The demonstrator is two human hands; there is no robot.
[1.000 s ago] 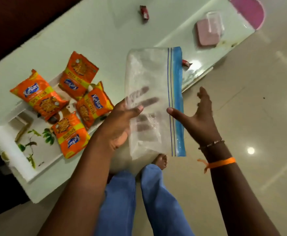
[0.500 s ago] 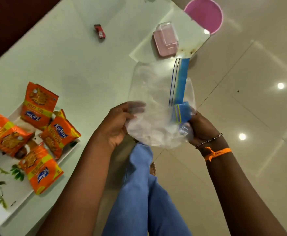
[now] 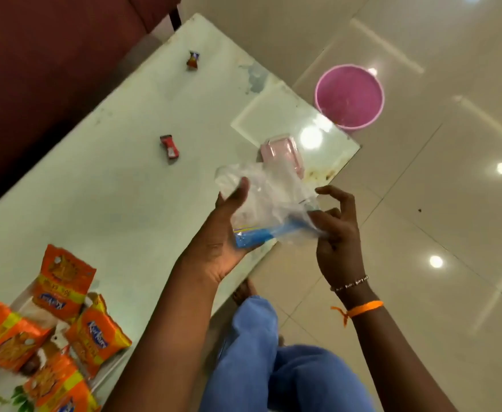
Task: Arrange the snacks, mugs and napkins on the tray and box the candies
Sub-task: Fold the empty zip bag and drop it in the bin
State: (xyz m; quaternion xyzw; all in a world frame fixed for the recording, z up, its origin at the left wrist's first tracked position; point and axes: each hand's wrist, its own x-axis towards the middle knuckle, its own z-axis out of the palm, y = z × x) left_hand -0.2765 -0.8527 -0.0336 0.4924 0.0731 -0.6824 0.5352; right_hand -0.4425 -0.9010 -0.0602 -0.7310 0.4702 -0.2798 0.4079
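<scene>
A clear zip bag (image 3: 269,200) with a blue seal strip is crumpled between both hands above the table's near edge. My left hand (image 3: 223,233) cups it from below, palm up, with the blue strip in the palm. My right hand (image 3: 337,233) pinches its right end. Two red wrapped candies lie apart on the table: one (image 3: 170,146) mid-table, one (image 3: 193,59) farther back. A pink box (image 3: 282,153) with a clear lid sits just beyond the bag. Several orange snack packets (image 3: 62,283) lie on the white tray (image 3: 20,298) at bottom left.
The pale green table (image 3: 101,197) runs diagonally; its right corner ends near a pink bucket (image 3: 349,96) on the tiled floor. A dark red seat (image 3: 35,69) stands along the table's far side. My blue-trousered legs (image 3: 273,367) are below the hands.
The bag has been crumpled smaller and now lies in my upturned left palm, blue strip turned low. The view swung, so tray and snacks slid to the bottom left and the bucket came into sight.
</scene>
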